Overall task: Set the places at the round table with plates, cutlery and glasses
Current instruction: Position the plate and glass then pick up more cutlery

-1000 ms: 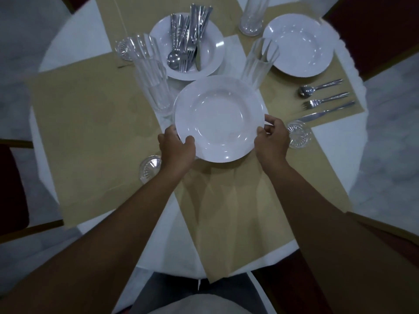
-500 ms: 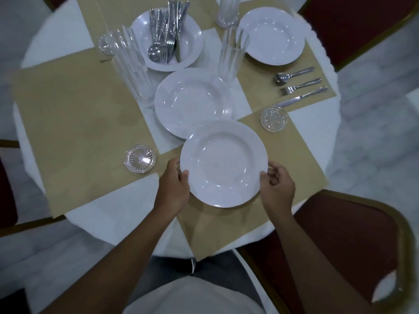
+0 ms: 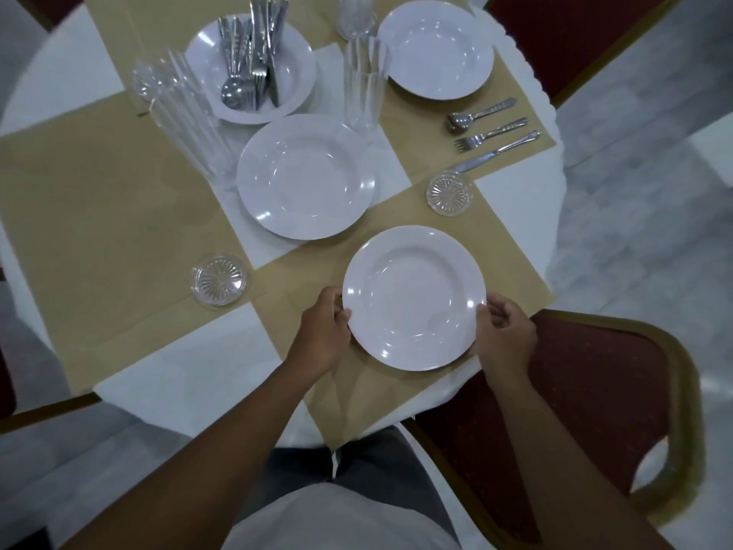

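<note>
A white plate [image 3: 414, 297] sits low over the near tan placemat [image 3: 400, 394]. My left hand [image 3: 322, 335] grips its left rim and my right hand [image 3: 503, 335] grips its right rim. Another white plate [image 3: 306, 176] lies at the table's middle. A third plate [image 3: 435, 49] lies on the far right placemat, with a spoon [image 3: 478, 115], fork [image 3: 490, 135] and knife [image 3: 496, 152] beside it. A far plate [image 3: 295, 73] carries a heap of cutlery [image 3: 254, 65]. Tall clear glasses [image 3: 190, 121] stand at the left and another glass [image 3: 367, 85] near the middle.
Glass coasters lie at the near left [image 3: 218, 280] and at the right [image 3: 449, 192]. A red chair with a gold frame [image 3: 595, 391] stands close at the right of the round white table [image 3: 190, 379]. A large tan placemat [image 3: 91, 216] covers the left side.
Both hands lifted the top plate off the middle stack and carried it toward me and to the right, down to the near placemat. The lower plate stayed at the middle.
</note>
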